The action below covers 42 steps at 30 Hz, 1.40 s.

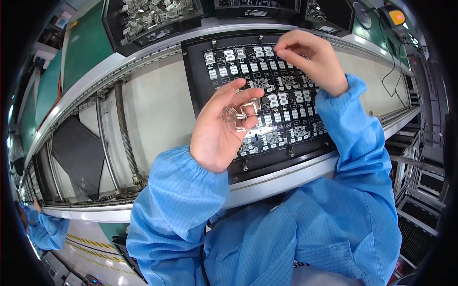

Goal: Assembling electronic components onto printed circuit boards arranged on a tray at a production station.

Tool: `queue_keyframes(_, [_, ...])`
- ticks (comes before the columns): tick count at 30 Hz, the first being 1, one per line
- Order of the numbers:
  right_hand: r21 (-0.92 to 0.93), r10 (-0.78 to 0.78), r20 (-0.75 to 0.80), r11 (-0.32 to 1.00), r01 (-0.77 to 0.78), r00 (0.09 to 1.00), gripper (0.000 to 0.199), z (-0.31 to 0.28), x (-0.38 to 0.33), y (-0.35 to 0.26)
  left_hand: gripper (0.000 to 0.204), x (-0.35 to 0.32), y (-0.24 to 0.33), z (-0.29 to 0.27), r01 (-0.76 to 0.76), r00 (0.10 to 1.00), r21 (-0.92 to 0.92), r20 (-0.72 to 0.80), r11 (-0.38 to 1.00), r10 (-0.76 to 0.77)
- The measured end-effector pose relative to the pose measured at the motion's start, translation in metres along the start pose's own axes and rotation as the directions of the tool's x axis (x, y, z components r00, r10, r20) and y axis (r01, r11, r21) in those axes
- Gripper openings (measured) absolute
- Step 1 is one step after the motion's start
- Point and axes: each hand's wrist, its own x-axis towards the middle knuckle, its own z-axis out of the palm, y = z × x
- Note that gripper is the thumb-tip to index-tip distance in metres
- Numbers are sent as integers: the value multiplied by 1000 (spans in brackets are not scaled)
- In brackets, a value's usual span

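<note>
My left hand (213, 126) is palm up, fingers curled around several small silvery metal parts (248, 108); one pale, frame-like piece sits near the fingertips. It hovers over the left side of a circuit board panel (279, 102), hiding some of it. The panel lies in a black carrier tray (194, 78), filled with rows of white blocks, round black components and chips. My right hand (312, 59) is at the panel's far edge, thumb and fingertips pinched together beside a white block (268, 51) in the top row. Whatever the pinch holds is too small to make out.
Along the far side stand a black bin (155, 21) heaped with silvery metal parts and another bin (317, 12). Conveyor rails run left and right; a metal rod (107, 143) and a dark plate (78, 155) lie left. Another person's blue sleeve (50, 231) shows far left.
</note>
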Motion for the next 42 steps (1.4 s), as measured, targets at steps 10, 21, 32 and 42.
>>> queue_keyframes(10, [-296,-192,25,936,191,981,24,27,36,40,25,8,7,-14,-113,992,-98,-58,989,108])
queue_keyframes(21, [-442,-232,57,866,233,971,37,43,40,44,24,11,9,-23,-99,994,-135,-62,986,91])
queue_keyframes(32, [-486,-273,80,829,276,959,35,52,46,43,22,12,13,-26,-89,996,-136,-25,987,87])
queue_keyframes(42, [-526,-258,84,809,263,962,33,51,42,39,21,13,10,-23,-84,996,-129,-20,988,82])
